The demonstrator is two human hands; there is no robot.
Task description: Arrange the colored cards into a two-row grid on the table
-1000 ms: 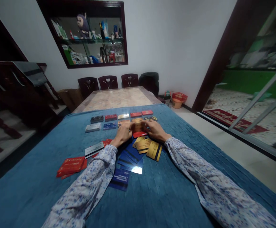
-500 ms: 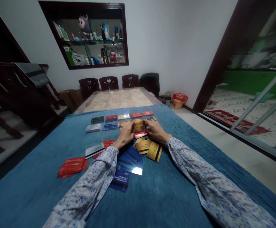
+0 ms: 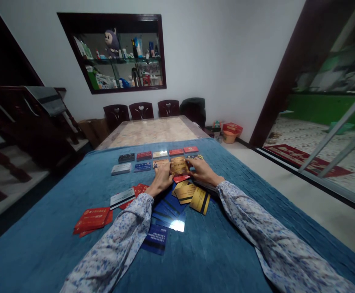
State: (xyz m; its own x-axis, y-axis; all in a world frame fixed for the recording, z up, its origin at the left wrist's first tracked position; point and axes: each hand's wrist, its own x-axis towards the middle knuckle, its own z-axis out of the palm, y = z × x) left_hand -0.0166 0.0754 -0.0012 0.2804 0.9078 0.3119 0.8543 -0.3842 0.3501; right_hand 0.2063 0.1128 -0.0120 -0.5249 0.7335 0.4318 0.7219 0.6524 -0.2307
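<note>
My left hand (image 3: 162, 179) and my right hand (image 3: 202, 171) together pinch the two ends of a small stack of gold cards (image 3: 179, 166), held upright on the blue cloth (image 3: 214, 252). A red card (image 3: 181, 178) lies just under the stack. Loose gold cards (image 3: 192, 194) and blue cards (image 3: 166, 207) lie fanned between my wrists. Two rows of sorted card stacks (image 3: 143, 156) stand beyond my hands. Red cards (image 3: 92, 217) lie scattered at the left.
The blue cloth covers the near end of a long table; bare marble top (image 3: 153, 132) shows beyond it, with dark chairs (image 3: 140, 110) at the far end. A wall niche (image 3: 119, 53) holds bottles and a toy. A doorway (image 3: 317, 134) opens at the right.
The gold stack has been lifted from lying low to standing on edge between both hands. My head has tilted down slightly, so the scene sits lower.
</note>
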